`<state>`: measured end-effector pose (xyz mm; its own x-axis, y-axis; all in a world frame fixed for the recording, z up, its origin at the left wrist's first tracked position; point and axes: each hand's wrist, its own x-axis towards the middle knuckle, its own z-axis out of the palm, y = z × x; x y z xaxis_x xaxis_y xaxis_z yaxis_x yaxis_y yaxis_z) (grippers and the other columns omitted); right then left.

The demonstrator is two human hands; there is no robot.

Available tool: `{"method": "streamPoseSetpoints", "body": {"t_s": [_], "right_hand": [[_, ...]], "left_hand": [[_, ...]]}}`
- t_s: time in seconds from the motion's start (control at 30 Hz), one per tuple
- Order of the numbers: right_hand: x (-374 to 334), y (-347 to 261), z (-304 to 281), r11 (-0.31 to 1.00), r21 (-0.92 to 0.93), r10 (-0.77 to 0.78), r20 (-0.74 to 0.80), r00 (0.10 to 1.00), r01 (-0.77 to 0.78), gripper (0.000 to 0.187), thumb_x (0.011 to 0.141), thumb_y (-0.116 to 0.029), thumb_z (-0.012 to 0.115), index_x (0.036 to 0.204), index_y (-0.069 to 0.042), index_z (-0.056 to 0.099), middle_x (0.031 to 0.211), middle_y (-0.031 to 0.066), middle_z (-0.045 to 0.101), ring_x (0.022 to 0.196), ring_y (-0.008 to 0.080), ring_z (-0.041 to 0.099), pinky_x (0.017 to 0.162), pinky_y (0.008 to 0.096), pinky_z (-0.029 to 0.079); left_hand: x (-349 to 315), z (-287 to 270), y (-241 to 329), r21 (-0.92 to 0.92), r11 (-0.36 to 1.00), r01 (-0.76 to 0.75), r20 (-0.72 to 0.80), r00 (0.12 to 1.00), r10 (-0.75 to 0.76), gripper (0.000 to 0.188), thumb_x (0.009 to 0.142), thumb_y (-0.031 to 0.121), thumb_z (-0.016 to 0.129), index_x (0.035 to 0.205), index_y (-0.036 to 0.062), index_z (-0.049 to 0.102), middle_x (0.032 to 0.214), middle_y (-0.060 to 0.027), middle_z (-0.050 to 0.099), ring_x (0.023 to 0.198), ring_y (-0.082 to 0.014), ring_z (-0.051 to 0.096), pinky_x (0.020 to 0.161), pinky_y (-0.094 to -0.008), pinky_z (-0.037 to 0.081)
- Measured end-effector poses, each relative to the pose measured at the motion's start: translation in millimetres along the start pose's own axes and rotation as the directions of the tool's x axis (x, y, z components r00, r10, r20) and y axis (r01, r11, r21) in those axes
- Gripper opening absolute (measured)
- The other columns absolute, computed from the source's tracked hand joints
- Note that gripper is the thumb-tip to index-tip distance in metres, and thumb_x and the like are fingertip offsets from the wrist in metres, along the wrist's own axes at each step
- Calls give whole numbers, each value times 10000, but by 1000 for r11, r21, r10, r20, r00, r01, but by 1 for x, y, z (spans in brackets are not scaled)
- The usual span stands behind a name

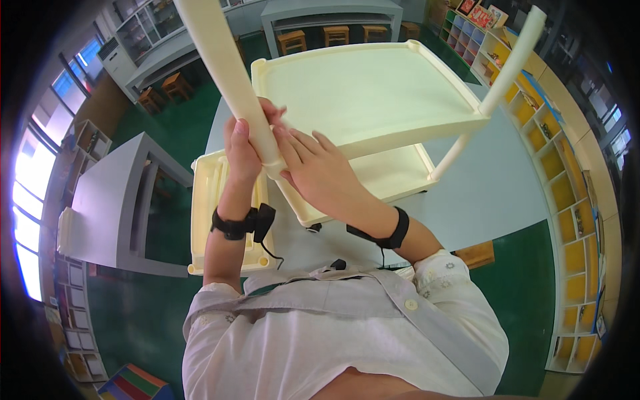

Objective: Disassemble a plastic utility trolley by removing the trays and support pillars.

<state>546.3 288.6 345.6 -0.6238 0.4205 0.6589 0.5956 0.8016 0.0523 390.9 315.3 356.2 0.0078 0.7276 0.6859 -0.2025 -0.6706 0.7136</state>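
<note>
A cream plastic rolling cart stands on a grey table, its upper tray (373, 87) above a lower tray (393, 175). At the upper tray's near left corner rises a thick cream post (223, 67). My left hand (243, 152) is wrapped round the base of this post, thumb on the near side and fingertips partly hidden behind it. Against the post's right side and the tray corner rests my right hand (319, 165), its fingers stretched out. Another post (513, 63) stands at the tray's right corner, apart from both hands. A black band circles each wrist.
A loose cream tray (200, 227) lies on the grey table (493, 193), left of the cart. Farther left stands another grey table (100, 200). Wooden stools (291, 41) sit under the back table. Yellow-backed shelves (567, 230) line the right wall.
</note>
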Motion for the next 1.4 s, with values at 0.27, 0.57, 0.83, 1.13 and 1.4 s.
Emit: {"method": "streamPoseSetpoints", "body": {"t_s": [0.27, 0.57, 0.83, 1.13, 1.4], "right_hand": [[-16, 53, -8, 983, -105, 159, 97, 982, -149, 600, 668, -567, 557, 983, -56, 543, 1037, 92, 586, 959, 254, 567, 700, 311, 478], [-16, 46, -5, 983, -75, 175, 76, 982, -169, 639, 651, -616, 515, 864, -16, 564, 965, 125, 599, 918, 263, 583, 631, 325, 481], [-6, 36, 5, 976, -151, 171, 104, 980, -154, 650, 669, -621, 507, 965, -45, 557, 1045, 80, 582, 960, 231, 570, 627, 315, 492], [-12, 34, 5, 978, -128, 170, 42, 985, -163, 652, 659, -625, 516, 948, -42, 560, 1010, 87, 595, 932, 240, 583, 630, 320, 493], [-8, 32, 4, 983, -103, 161, 57, 985, -155, 654, 671, -619, 514, 978, -42, 551, 1006, 98, 594, 930, 248, 582, 628, 319, 495]], "left_hand": [[12, -4, 15, -29, 945, 326, 264, 914, -307, 283, 804, 237, 542, 647, 62, 385, 478, 16, 348, 408, -59, 348, 423, -197, 295], [2, 13, 26, -28, 966, 256, -143, 956, -257, 196, 717, 9, 529, 557, 38, 419, 459, -2, 336, 375, -73, 308, 370, -203, 249], [26, -27, 23, -347, 810, 472, 567, 794, -219, 248, 720, 17, 509, 528, 54, 357, 455, 2, 339, 372, -52, 291, 363, -196, 226], [0, 10, 31, 139, 973, 185, -236, 960, -149, 292, 773, 97, 552, 560, 85, 353, 458, 6, 319, 379, -43, 288, 373, -173, 230], [19, -26, 28, -233, 882, 410, 361, 878, -313, 238, 688, 26, 549, 517, 46, 385, 444, 2, 336, 360, -71, 297, 364, -197, 233]]}}
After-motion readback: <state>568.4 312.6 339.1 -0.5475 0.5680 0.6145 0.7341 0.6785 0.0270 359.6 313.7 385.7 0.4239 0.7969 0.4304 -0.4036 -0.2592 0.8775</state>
